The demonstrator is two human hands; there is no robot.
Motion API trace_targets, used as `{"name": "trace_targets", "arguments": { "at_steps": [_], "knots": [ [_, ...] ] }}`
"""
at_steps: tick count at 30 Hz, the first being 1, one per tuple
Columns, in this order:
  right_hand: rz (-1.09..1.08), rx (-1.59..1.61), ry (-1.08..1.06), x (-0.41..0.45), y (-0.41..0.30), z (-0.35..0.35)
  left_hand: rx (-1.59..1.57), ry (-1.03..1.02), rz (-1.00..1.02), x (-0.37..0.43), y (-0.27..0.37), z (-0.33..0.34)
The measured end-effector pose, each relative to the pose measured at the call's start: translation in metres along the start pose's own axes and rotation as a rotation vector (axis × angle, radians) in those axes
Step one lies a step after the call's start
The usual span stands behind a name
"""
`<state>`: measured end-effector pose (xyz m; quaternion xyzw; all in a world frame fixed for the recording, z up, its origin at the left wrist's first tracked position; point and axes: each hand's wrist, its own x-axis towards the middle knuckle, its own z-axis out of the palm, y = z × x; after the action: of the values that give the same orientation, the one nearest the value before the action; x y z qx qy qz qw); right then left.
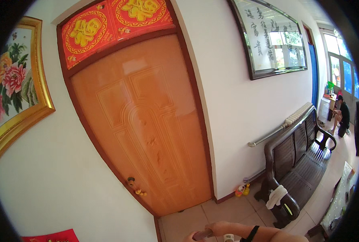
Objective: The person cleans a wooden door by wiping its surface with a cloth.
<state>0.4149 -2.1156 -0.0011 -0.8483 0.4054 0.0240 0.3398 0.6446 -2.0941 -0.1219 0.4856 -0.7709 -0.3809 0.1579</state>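
At the bottom edge my right hand (218, 228) reaches in from the right, with a black band round the forearm. Its fingers close on a flat brownish object (203, 234) whose kind I cannot tell. Against the other end of that object lies a small part of my left hand (190, 237); the frame cuts off the rest, so its grip cannot be told. Just below my right forearm a small whitish item (228, 237) shows. Beyond the hands are floor tiles (194, 214) and a shut orange-brown wooden door (149, 121) with a handle (137, 187).
A dark wooden bench (306, 172) with a white cloth (277, 196) on its armrest runs along the right wall. Small bottles (243, 190) stand by the wall. At far right are a covered table (339, 196) and, farther back, a crouching person (343, 116). A radiator (299, 113) is behind the bench.
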Motion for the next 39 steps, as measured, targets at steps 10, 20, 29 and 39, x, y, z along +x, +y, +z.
{"name": "trace_targets", "arguments": {
  "at_steps": [10,20,29,39],
  "knots": [
    [-0.450,0.442,0.243,0.088,0.047,-0.093,-0.613,0.290,-0.261,0.076,-0.009,-0.092],
    [-0.372,0.418,0.090,0.207,0.152,-0.143,-0.332,0.690,-0.204,0.193,0.076,-0.194],
    [-0.137,1.123,0.410,0.266,0.191,-0.226,-0.291,0.896,-0.289,0.241,0.004,-0.287],
    [0.000,1.016,1.072,0.303,0.141,-0.329,-0.598,0.879,-0.190,0.276,-0.061,-0.407]
  ]
}}
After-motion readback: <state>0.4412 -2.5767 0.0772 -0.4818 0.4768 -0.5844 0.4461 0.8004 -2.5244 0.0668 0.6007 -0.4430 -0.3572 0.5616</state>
